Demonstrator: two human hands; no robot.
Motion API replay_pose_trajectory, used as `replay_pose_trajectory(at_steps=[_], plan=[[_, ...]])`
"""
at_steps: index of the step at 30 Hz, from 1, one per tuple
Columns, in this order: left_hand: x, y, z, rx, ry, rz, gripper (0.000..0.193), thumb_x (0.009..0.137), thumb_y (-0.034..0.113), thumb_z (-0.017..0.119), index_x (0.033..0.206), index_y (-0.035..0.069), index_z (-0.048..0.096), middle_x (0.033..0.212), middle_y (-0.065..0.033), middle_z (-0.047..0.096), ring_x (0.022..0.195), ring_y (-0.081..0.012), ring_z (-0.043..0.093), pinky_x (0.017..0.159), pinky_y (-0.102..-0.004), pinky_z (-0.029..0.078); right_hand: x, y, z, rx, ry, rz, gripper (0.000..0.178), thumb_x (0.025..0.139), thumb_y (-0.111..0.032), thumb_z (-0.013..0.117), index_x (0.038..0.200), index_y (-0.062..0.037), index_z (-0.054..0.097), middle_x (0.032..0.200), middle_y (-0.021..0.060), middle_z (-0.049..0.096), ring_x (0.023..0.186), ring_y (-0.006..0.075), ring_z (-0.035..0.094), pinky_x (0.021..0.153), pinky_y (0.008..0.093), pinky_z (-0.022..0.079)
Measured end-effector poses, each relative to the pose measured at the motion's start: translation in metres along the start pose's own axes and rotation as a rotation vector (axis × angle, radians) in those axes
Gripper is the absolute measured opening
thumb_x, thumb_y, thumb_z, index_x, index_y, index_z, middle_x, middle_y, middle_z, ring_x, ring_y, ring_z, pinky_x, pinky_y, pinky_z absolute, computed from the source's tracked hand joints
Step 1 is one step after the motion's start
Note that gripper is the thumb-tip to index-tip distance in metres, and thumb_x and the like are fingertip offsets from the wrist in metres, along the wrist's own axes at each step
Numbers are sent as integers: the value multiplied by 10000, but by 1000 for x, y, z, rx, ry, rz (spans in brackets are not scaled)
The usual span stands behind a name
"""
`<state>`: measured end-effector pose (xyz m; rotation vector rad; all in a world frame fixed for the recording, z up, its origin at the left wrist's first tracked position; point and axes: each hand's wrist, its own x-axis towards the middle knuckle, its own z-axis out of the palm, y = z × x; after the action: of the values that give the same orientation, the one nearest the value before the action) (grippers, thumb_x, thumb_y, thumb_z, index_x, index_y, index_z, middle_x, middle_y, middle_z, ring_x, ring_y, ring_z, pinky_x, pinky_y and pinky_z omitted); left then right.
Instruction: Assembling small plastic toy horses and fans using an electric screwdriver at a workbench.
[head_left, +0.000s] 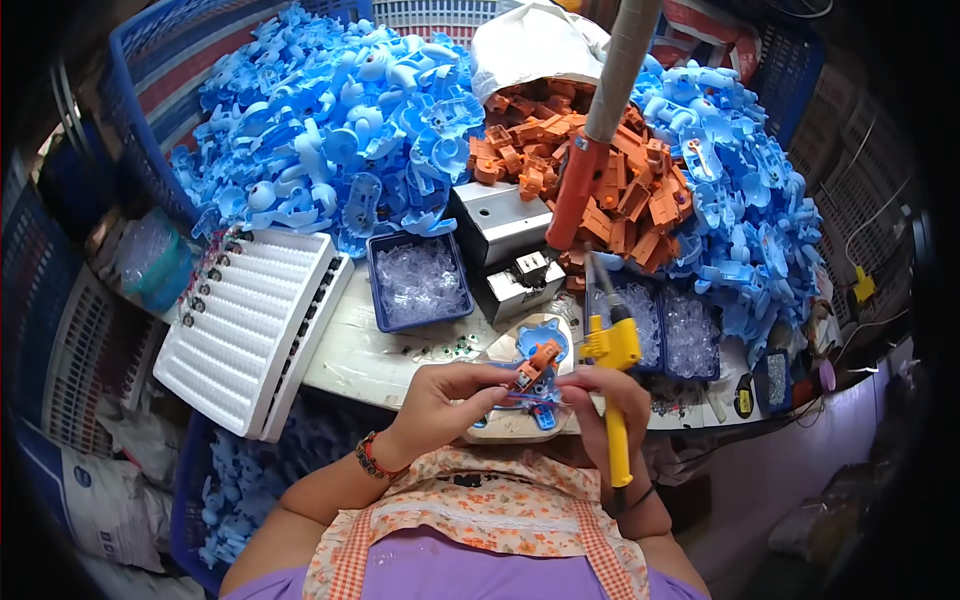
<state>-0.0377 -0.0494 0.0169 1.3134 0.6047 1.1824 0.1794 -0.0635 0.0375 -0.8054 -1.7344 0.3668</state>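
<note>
My left hand point(450, 405) pinches a small orange plastic casing point(537, 366) with thumb and fingers. On a pale fixture point(488, 432) below it lies a blue toy shell point(541, 342), with thin wires near the casing. My right hand point(605, 400) is closed, its fingertips by the casing's right side; whether they touch it is hard to tell. Across that hand runs a yellow gun-shaped tool point(612, 345), its metal tip pointing away from me and its handle toward me. The fingers round the handle are partly hidden.
Blue shells point(340, 130) and orange casings point(630, 190) are heaped at the back. A blue tray point(420, 283) holds clear pieces, beside stacked white trays point(245, 330). Metal-topped boxes point(503, 222) stand ahead of my hands. An orange-ended pole point(580, 190) slants down over the table.
</note>
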Motion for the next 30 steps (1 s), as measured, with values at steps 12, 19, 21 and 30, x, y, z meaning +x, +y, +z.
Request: replay_pose_trajectory(at_steps=[12, 19, 21, 30], plan=[[3, -3, 5, -234, 104, -107, 225, 909, -15, 574, 1122, -57, 632, 1007, -160, 686, 883, -194, 689, 792, -299, 573, -18, -10, -20, 213, 42, -29, 219, 875, -220, 680, 1030, -88, 601, 861, 113, 714, 773, 245, 657, 786, 367, 511], [-1, -5, 17, -146, 61, -84, 236, 910, -31, 562, 1136, -56, 628, 1013, -161, 684, 886, -198, 688, 788, -304, 579, -3, 8, -17, 19, 65, -23, 374, 766, -12, 757, 1084, -46, 563, 1020, 161, 687, 989, 273, 658, 896, 376, 492], [-1, -7, 19, -152, 45, -74, 262, 915, -21, 566, 1172, -52, 607, 1012, -155, 681, 901, -200, 685, 805, -302, 575, -4, 5, -9, 110, 34, 63, 304, 792, 15, 726, 1055, -44, 586, 973, 131, 703, 945, 220, 673, 866, 324, 499], [-1, -5, 13, -174, -103, -244, 158, 924, 31, 587, 1069, -29, 585, 969, -138, 682, 941, -209, 677, 823, -317, 565, 1, 4, -4, 203, 116, 122, 222, 826, 39, 682, 1000, -58, 584, 876, 100, 707, 821, 187, 676, 764, 299, 519]])
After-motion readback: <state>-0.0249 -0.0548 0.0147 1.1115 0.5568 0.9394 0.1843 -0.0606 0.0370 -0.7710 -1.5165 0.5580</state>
